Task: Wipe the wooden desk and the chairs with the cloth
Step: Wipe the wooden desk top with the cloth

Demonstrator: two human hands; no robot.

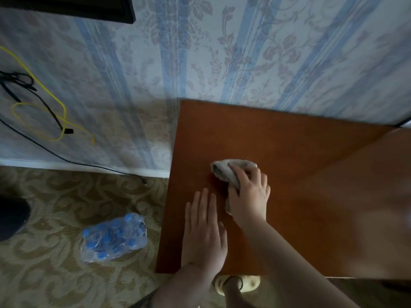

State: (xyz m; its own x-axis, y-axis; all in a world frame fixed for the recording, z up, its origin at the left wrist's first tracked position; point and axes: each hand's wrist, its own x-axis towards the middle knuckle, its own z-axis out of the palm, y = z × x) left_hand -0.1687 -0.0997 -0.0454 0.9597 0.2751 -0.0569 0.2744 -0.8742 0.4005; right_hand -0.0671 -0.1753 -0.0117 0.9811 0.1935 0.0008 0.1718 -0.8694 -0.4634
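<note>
Now — my right hand [249, 192] has its grip clamped on the grey cloth [224, 171], pressed to the wooden counter [289, 152]; left hand [203, 227] lies flat, fingers apart — no legible writing anywhere.

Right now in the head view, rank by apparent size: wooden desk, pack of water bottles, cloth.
1. Wooden desk
2. Pack of water bottles
3. Cloth, though the right hand covers part of it
</note>
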